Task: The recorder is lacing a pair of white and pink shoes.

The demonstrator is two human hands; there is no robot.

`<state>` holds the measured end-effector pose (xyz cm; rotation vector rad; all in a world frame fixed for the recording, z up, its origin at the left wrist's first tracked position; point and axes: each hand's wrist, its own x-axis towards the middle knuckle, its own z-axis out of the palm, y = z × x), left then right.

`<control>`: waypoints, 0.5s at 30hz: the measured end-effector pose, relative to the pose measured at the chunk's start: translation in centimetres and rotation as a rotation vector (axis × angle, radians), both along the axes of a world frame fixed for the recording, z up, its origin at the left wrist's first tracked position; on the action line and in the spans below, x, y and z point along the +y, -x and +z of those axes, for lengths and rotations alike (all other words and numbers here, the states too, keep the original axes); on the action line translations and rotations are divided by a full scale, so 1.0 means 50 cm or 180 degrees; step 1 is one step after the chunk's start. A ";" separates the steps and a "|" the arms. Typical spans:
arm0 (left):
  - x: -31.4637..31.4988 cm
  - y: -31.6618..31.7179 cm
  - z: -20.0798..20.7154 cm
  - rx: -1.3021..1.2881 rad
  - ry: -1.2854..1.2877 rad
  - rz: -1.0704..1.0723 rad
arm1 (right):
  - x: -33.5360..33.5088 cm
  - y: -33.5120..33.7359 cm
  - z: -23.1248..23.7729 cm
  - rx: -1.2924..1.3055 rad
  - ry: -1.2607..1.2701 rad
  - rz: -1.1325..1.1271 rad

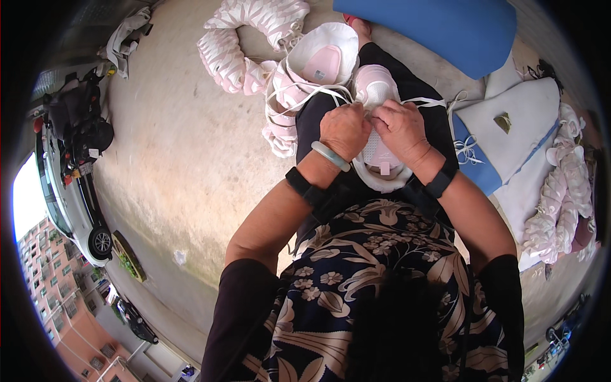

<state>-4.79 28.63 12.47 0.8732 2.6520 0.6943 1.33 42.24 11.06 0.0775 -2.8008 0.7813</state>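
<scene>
A pink and white shoe upper [382,153] lies across my lap, its toe pointing away from me. White shoelace [425,101] trails out to both sides of its front. My left hand [347,130], with a pale bangle at the wrist, is closed in a pinch on the lace at the upper's left edge. Close beside it, my right hand [402,130] has its fingers bent and pinched over the lacing area. The fingertips hide the eyelets and the lace ends between them. Just left of my knee stands a stack of similar uppers [294,89] with loose laces.
A curved row of nested uppers [226,63] lies on the concrete floor [184,153] at far left. A blue panel [439,32] is ahead. On the right are white and blue sheets [509,127] and more bundled uppers [554,210]. A scooter [79,121] and white car [73,197] stand left.
</scene>
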 end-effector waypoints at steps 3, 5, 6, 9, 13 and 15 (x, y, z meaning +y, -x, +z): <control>-0.008 0.004 -0.007 0.0022 -0.0152 -0.0121 | -0.009 -0.006 0.003 0.0109 -0.0188 -0.0030; -0.009 0.002 -0.011 -0.0021 -0.0138 -0.0207 | -0.012 -0.009 0.002 0.0153 -0.0279 -0.0026; -0.008 0.004 -0.014 0.0050 -0.0337 -0.0175 | -0.014 -0.006 -0.001 0.0156 -0.0264 -0.0079; -0.008 0.008 -0.021 0.0125 -0.0686 -0.0143 | -0.017 0.000 -0.005 0.0118 -0.0258 -0.0156; -0.010 0.010 -0.027 0.0175 -0.0879 -0.0204 | -0.027 0.004 -0.004 0.0019 -0.0451 -0.0208; -0.010 0.015 -0.031 0.0156 -0.0890 -0.0200 | -0.031 0.011 0.001 -0.0089 -0.0709 -0.0197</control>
